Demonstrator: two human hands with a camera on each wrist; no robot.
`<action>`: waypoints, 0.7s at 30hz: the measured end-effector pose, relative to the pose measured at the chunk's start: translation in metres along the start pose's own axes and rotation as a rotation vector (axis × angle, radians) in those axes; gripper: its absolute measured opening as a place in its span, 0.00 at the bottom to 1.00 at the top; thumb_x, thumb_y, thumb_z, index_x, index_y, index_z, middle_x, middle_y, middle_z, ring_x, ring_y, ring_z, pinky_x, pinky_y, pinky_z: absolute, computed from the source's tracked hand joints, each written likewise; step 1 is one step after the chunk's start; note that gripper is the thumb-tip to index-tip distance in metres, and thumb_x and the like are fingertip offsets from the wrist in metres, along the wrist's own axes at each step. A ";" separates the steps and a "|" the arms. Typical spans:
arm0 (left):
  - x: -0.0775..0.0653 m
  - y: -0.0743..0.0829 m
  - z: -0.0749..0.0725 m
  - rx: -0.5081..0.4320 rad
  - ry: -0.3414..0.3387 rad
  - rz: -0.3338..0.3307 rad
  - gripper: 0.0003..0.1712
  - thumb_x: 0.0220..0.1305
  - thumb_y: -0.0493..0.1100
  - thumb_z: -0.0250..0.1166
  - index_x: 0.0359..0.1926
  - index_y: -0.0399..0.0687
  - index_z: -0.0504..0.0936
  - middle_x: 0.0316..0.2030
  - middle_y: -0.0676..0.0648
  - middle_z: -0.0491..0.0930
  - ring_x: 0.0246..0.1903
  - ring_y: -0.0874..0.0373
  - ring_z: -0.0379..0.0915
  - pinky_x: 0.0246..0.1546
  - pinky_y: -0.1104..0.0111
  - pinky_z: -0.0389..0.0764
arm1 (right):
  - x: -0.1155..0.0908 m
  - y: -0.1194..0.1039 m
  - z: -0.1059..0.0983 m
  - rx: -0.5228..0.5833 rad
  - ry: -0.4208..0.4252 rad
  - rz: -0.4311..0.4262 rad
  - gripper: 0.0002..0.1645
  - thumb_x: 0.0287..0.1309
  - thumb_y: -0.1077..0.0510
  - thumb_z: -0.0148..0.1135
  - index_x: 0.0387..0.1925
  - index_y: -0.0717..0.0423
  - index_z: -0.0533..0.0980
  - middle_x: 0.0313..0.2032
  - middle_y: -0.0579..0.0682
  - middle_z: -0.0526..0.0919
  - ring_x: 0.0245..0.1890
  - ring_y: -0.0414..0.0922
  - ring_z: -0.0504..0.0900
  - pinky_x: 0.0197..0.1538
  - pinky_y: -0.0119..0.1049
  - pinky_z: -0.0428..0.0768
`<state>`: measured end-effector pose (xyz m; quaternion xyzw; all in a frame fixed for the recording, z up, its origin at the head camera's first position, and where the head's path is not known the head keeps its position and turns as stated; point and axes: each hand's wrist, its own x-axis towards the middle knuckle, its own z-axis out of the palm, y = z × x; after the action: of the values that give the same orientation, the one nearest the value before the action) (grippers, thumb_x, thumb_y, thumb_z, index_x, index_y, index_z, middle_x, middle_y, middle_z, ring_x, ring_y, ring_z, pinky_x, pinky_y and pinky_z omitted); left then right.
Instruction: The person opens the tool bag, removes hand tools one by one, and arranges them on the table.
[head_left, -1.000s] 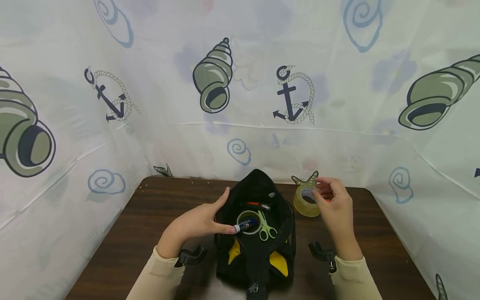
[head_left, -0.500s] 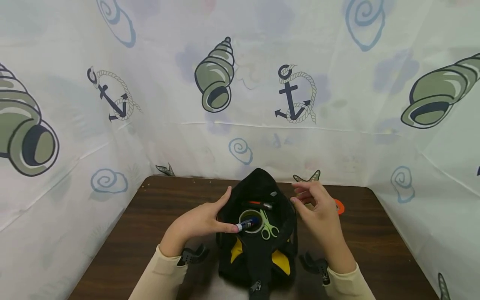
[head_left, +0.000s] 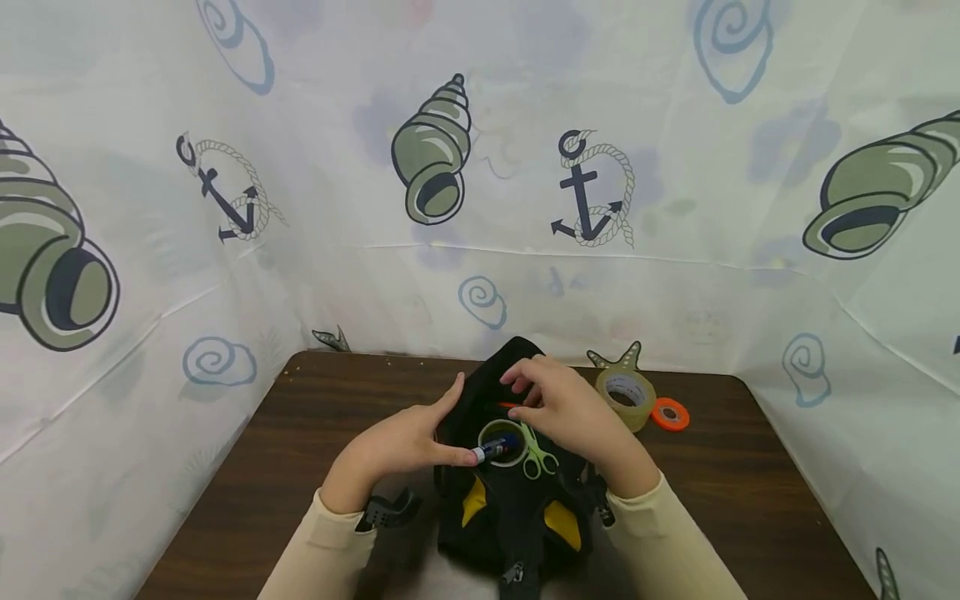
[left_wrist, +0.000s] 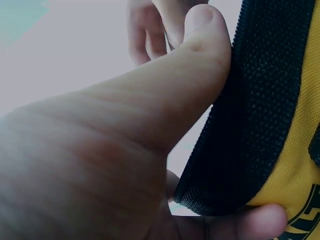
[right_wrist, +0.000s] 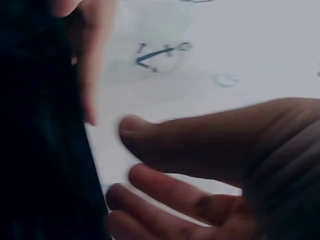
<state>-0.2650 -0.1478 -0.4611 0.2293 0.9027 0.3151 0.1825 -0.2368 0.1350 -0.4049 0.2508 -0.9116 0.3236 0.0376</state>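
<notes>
A black and yellow zippered bag (head_left: 521, 517) stands unzipped on the table. My left hand (head_left: 405, 442) grips its left rim; in the left wrist view the thumb lies by the zip edge and a finger rests on the yellow side (left_wrist: 295, 150). My right hand (head_left: 573, 408) hovers over the bag's mouth, fingers loosely bent and holding nothing. Inside are a tape roll (head_left: 483, 431), a small blue tube with a white end (head_left: 493, 448), pale green scissors (head_left: 534, 457) and a partly covered red item (head_left: 510, 405).
Right of the bag, near the table's back edge, a wide roll of clear tape (head_left: 637, 408) lies beside a small orange ring-shaped roll (head_left: 670, 414). A shell-and-anchor printed curtain (head_left: 517, 275) hangs behind the brown table (head_left: 337, 392).
My right hand has moved left, away from the clear tape roll and over the bag's mouth, bringing the tape and orange roll into full view. My left hand stays at the rim.
</notes>
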 end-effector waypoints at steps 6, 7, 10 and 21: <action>0.001 -0.001 -0.001 -0.012 -0.014 0.031 0.71 0.64 0.74 0.74 0.88 0.77 0.31 0.60 0.50 0.87 0.59 0.55 0.84 0.67 0.46 0.81 | 0.032 0.005 0.020 -0.108 -0.194 0.064 0.24 0.64 0.57 0.80 0.59 0.51 0.83 0.49 0.53 0.87 0.48 0.48 0.85 0.55 0.48 0.87; 0.001 -0.001 -0.001 -0.015 -0.015 0.039 0.71 0.64 0.74 0.74 0.88 0.76 0.30 0.55 0.52 0.89 0.57 0.56 0.84 0.67 0.46 0.81 | 0.036 0.007 0.023 -0.118 -0.212 0.074 0.25 0.64 0.57 0.80 0.60 0.51 0.82 0.48 0.52 0.87 0.47 0.48 0.85 0.56 0.49 0.87; 0.002 -0.002 -0.002 -0.021 -0.027 0.052 0.70 0.65 0.73 0.73 0.87 0.77 0.29 0.39 0.55 0.87 0.45 0.59 0.84 0.60 0.50 0.83 | 0.046 0.013 0.033 -0.142 -0.268 0.094 0.26 0.64 0.58 0.80 0.61 0.53 0.82 0.48 0.52 0.87 0.47 0.47 0.85 0.56 0.49 0.88; 0.000 -0.001 0.000 -0.002 -0.013 0.026 0.69 0.65 0.74 0.73 0.87 0.79 0.30 0.67 0.41 0.82 0.65 0.49 0.82 0.69 0.45 0.79 | 0.062 0.054 0.077 -0.185 -0.414 0.157 0.26 0.60 0.62 0.81 0.60 0.55 0.84 0.53 0.55 0.89 0.45 0.44 0.85 0.60 0.49 0.87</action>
<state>-0.2657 -0.1483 -0.4613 0.2428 0.8982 0.3167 0.1844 -0.3093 0.0971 -0.4822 0.2358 -0.9423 0.1824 -0.1522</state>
